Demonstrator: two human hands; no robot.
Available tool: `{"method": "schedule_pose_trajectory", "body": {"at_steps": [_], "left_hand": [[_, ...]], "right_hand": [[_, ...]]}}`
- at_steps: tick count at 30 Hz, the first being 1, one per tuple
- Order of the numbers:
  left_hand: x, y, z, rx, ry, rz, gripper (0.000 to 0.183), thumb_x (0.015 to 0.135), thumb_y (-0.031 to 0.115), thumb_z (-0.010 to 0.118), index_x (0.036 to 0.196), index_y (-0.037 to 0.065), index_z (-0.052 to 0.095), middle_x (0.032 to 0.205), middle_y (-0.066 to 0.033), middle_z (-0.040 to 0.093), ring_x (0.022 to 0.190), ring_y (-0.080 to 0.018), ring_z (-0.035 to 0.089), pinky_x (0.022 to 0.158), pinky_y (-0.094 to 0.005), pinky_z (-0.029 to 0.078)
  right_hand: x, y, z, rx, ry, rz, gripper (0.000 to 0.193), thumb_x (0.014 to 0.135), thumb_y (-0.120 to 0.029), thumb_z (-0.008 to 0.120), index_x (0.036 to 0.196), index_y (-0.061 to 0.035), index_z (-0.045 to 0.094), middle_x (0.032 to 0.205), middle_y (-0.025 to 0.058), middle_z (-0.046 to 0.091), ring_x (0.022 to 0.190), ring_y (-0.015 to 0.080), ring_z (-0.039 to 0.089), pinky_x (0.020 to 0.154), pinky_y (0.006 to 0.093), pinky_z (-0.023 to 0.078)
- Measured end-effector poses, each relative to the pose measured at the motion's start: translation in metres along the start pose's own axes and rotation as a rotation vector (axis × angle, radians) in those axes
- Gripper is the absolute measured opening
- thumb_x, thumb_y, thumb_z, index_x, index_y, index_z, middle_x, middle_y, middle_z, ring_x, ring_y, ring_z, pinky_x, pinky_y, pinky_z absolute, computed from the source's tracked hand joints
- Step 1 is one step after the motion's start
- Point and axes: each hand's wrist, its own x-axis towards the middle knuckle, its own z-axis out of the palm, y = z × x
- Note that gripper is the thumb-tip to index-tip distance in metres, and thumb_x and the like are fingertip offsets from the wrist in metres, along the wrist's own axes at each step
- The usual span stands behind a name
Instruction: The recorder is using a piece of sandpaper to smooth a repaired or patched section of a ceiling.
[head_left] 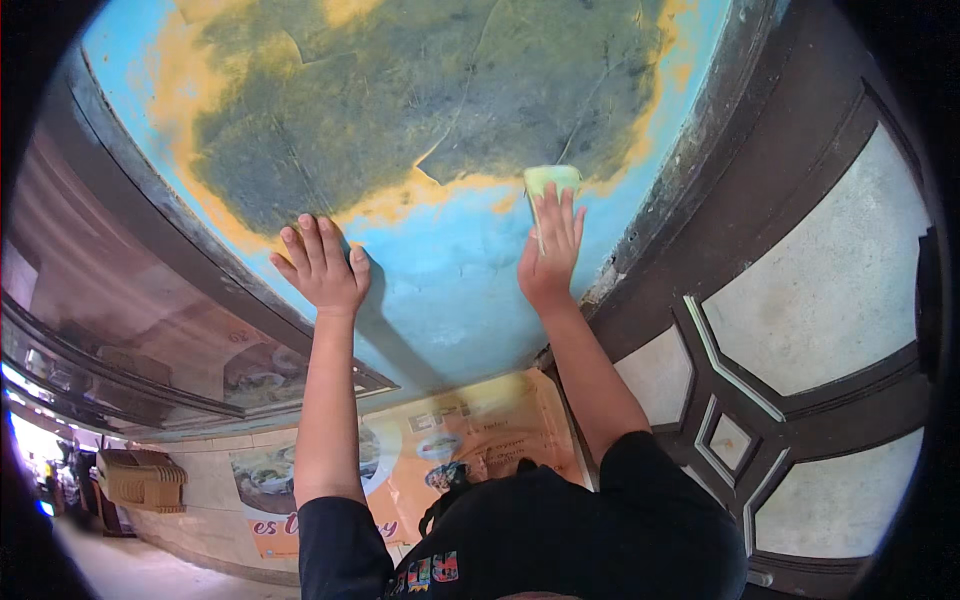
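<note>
The wall [450, 300] in front of me is light blue, with a large dark grey-green patch [420, 110] ringed by an orange-yellow border. Some cracks and peeled flakes show in the dark patch. My left hand [326, 268] lies against the wall at the patch's lower left edge, fingers stretched and nothing in it. At the lower right edge of the patch, my right hand [553, 250] holds a pale yellow-green rectangular pad [552, 179] against the wall. Its fingers lie extended over the pad, whose exact kind I cannot make out.
A dark wooden door [735, 440] with pale panels stands at the right, beyond a worn dark frame. On the left is a dark-framed glass pane [150, 270]. Below, a printed orange banner [510, 420] lies at the wall's foot; a brown stacked object [142, 480] sits lower left.
</note>
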Motion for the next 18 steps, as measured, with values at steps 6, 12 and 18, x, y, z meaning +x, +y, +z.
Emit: {"method": "schedule_pose_trajectory", "body": {"at_steps": [6, 12, 18], "left_hand": [[-0.003, -0.003, 0.003, 0.01, 0.009, 0.005, 0.059, 0.096, 0.04, 0.031, 0.145, 0.007, 0.033, 0.154, -0.009, 0.025, 0.144, -0.0331, 0.016, 0.115, -0.0529, 0.003], [-0.002, -0.004, 0.004, 0.008, 0.001, 0.007, 0.059, 0.095, 0.04, 0.033, 0.145, 0.007, 0.033, 0.155, -0.0086, 0.024, 0.144, -0.0325, 0.016, 0.115, -0.053, 0.002], [-0.003, -0.004, 0.01, -0.014, 0.015, 0.004, 0.06, 0.096, 0.039, 0.033, 0.147, 0.008, 0.03, 0.154, -0.0083, 0.025, 0.144, -0.0323, 0.017, 0.115, -0.053, 0.003]], "right_hand": [[0.008, -0.043, 0.011, 0.019, -0.233, -0.051, 0.058, 0.079, 0.001, 0.055, 0.132, -0.0233, 0.051, 0.149, 0.0082, 0.036, 0.139, 0.0358, 0.028, 0.111, 0.0622, 0.008], [0.015, -0.022, 0.01, -0.062, -0.061, 0.016, 0.058, 0.08, 0.001, 0.057, 0.133, -0.0216, 0.051, 0.148, 0.0089, 0.037, 0.139, 0.0353, 0.028, 0.11, 0.0631, 0.007], [0.008, -0.032, 0.012, -0.042, -0.245, -0.069, 0.053, 0.08, 0.001, 0.056, 0.131, -0.0148, 0.053, 0.147, 0.0107, 0.038, 0.139, 0.0356, 0.029, 0.109, 0.0641, 0.007]]}}
